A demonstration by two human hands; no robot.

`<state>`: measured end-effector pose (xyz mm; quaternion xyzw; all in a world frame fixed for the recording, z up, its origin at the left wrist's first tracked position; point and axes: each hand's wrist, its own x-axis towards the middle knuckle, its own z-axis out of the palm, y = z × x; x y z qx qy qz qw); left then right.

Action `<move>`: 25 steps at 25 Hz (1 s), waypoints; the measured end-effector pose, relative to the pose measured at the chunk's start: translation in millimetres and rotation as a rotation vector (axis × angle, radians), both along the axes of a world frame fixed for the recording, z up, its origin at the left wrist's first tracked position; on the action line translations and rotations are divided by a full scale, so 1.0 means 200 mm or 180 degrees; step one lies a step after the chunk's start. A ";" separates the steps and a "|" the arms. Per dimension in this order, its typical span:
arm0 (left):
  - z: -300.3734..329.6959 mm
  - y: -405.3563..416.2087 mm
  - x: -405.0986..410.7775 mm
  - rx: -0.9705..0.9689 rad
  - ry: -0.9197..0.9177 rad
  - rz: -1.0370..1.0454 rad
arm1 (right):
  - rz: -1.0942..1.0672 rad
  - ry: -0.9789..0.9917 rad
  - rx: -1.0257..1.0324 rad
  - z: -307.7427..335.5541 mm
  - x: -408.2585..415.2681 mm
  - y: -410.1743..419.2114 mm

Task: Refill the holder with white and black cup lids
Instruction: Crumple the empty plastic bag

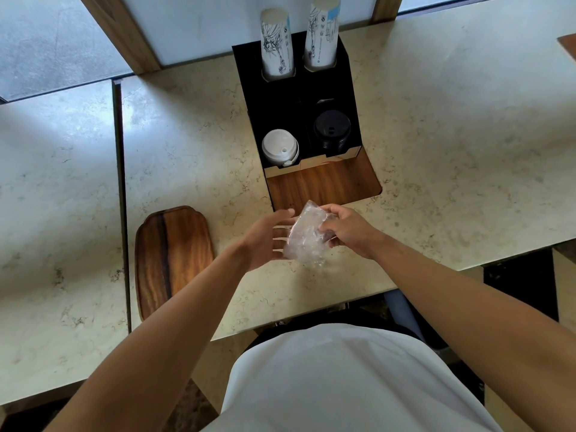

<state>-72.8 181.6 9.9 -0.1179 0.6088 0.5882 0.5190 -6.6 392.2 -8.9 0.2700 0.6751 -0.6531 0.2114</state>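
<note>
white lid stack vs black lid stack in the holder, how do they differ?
Colour: the white lids are white, the black lids black. Place: white lids fill the holder's front left slot, black lids the front right. Visibility: white lids stand out against the dark holder; black lids blend into it. Both are stacked sip-hole up, in front of the cup stacks.

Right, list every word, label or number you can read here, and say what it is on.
None can be read.
Left paper cup stack: dark line drawing, with small marks too blurred to read.
Right paper cup stack: small dark print beside a blue patch, too small to read.
White lids, black lids, plastic bag: no text visible.
</note>
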 end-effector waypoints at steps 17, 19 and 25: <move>-0.01 0.00 0.07 0.0540 -0.0336 0.0139 | -0.0233 0.0457 -0.0874 -0.05 0.11 0.00; -0.03 -0.03 0.06 0.0913 -0.0667 0.0093 | -0.0186 0.0568 -0.0741 -0.07 0.13 0.02; -0.04 0.09 0.08 0.0522 -0.0583 0.0107 | -0.0259 0.0736 -0.0496 -0.08 0.21 0.03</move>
